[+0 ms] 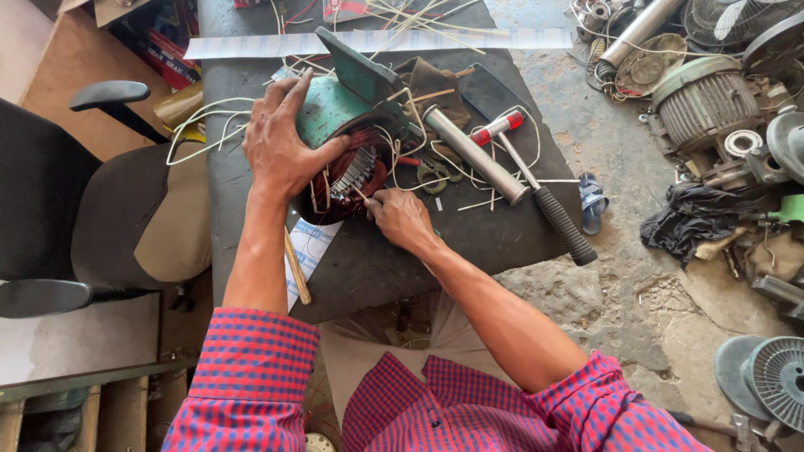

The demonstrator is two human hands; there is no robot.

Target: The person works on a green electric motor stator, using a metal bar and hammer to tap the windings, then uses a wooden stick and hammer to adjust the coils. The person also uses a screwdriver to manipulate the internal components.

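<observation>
Workshop floor of rough concrete, with a dark counter (502, 243) at its middle, seen from above my hands.

Item one: a green motor body (335, 109) lying on its side on the counter, open end toward me, with copper windings (339, 180) and pale wire ends showing in the opening.

Item two: my left hand (280, 146), laid over the near rim of the motor body, fingers spread and pressing on housing and windings, not closed round anything.

Item three: my right hand (400, 218), at the lower right edge of the windings, fingertips pinched together at the coil. Whether the grip holds a wire or a slip of insulation I cannot tell.

Item four: a steel tube (473, 155), lying aslant just right of the motor body.

Item five: a hammer (536, 188) with a red-and-white head and black ribbed handle, beside the tube, its handle end past the counter edge.

Item six: green-handled scissors (434, 176), between motor body and tube.

Item seven: a wooden stick (296, 272), under my left forearm, on a printed sheet.

Item eight: loose white wires (205, 117), scattered over the far left of the counter.

Item nine: a black office chair (100, 209), left of the counter.

Item ten: old motors and fan guards (712, 100), heaped on the floor at right.
</observation>
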